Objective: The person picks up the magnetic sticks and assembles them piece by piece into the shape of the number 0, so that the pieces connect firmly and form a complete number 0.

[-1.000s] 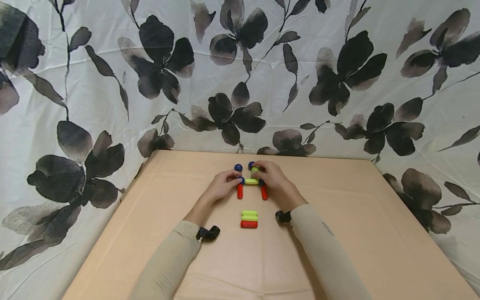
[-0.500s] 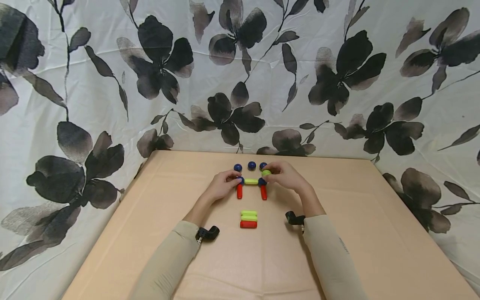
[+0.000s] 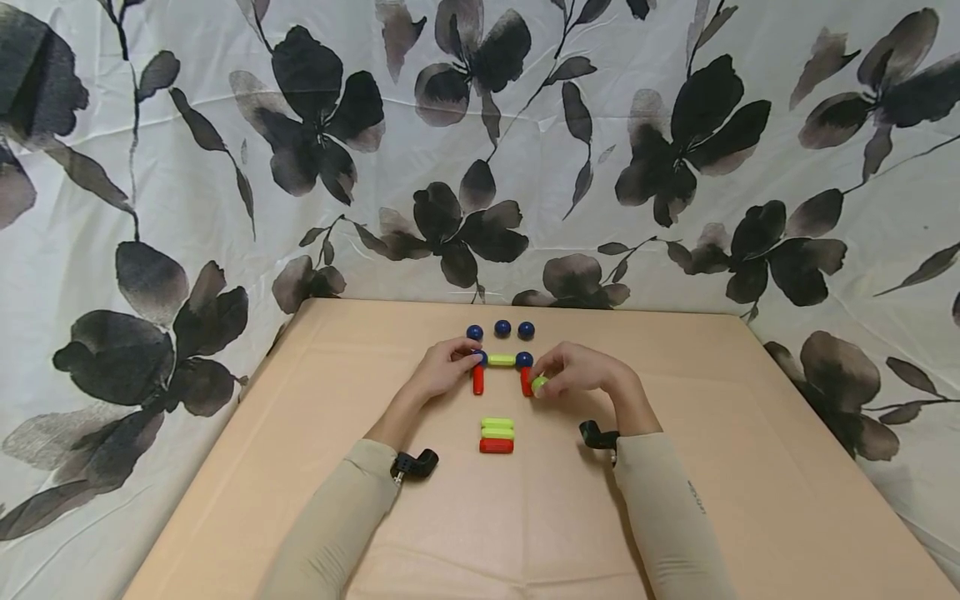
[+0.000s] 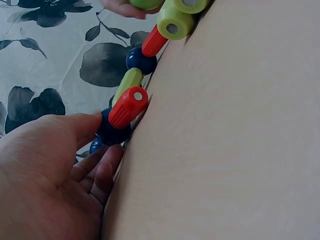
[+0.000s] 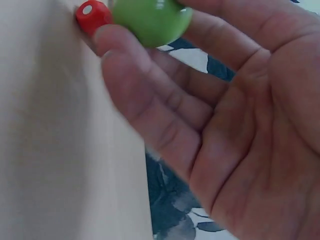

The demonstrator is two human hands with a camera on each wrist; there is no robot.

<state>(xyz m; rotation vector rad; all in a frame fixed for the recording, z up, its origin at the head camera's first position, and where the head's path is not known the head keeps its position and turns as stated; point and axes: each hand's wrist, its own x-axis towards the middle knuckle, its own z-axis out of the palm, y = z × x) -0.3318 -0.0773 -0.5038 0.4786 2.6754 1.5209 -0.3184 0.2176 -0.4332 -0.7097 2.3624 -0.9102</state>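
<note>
A yellow-green rod (image 3: 502, 361) joins two blue balls, and a red rod (image 3: 478, 381) runs from each ball toward the person. My left hand (image 3: 442, 368) pinches the left corner ball, seen between thumb and fingers as a blue ball (image 4: 113, 129) in the left wrist view. Beside the right red rod (image 3: 526, 380), my right hand (image 3: 583, 368) holds a light green ball (image 3: 538, 384). In the right wrist view that green ball (image 5: 152, 20) sits between thumb and fingers, close to the red rod's end (image 5: 93, 17).
Several loose blue balls (image 3: 502, 328) lie in a row beyond the joined pieces. Two yellow-green rods (image 3: 497, 428) and a red rod (image 3: 497, 447) lie nearer on the tan table (image 3: 420, 533). A floral cloth (image 3: 570, 167) hangs behind the far edge.
My right hand has carried the green ball from the loose blue balls rightward and nearer, down beside the right red rod. My left hand has stayed on its corner ball.
</note>
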